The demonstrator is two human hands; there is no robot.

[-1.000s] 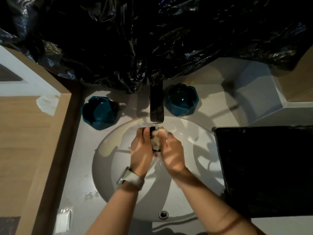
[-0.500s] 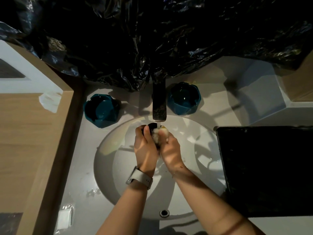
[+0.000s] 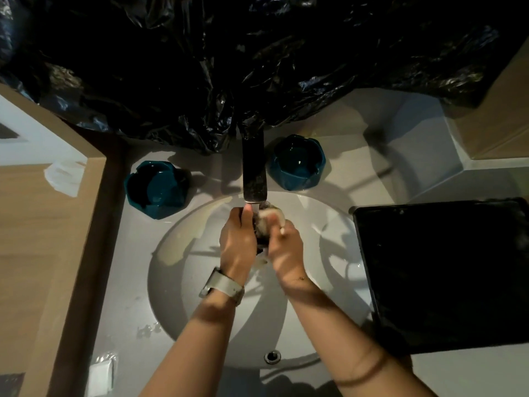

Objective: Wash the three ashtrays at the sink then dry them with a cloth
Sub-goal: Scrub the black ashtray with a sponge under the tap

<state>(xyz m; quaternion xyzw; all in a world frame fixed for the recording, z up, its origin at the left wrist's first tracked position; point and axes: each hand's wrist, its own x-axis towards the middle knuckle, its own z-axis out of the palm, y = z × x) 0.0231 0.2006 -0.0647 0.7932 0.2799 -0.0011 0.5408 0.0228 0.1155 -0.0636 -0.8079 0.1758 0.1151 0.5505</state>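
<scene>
Over the white sink basin [image 3: 183, 276], under the dark tap [image 3: 254, 170], my left hand [image 3: 239, 242] grips a dark ashtray [image 3: 262, 234] that is mostly hidden between my hands. My right hand [image 3: 286, 247] presses a pale soapy sponge [image 3: 270, 214] against it. Two more teal ashtrays stand on the counter: one to the left of the tap [image 3: 156, 189], one to its right [image 3: 297, 163].
A black tray [image 3: 440, 276] lies on the counter right of the basin. Black plastic sheeting [image 3: 257, 61] hangs behind the tap. A wooden cabinet top [image 3: 43, 224] borders the left. A small wrapped white packet [image 3: 100, 376] lies at the counter's front left.
My hands stay under the tap, rubbing the sponge on the ashtray; the view has shifted slightly. The two ashtrays on the counter have not moved.
</scene>
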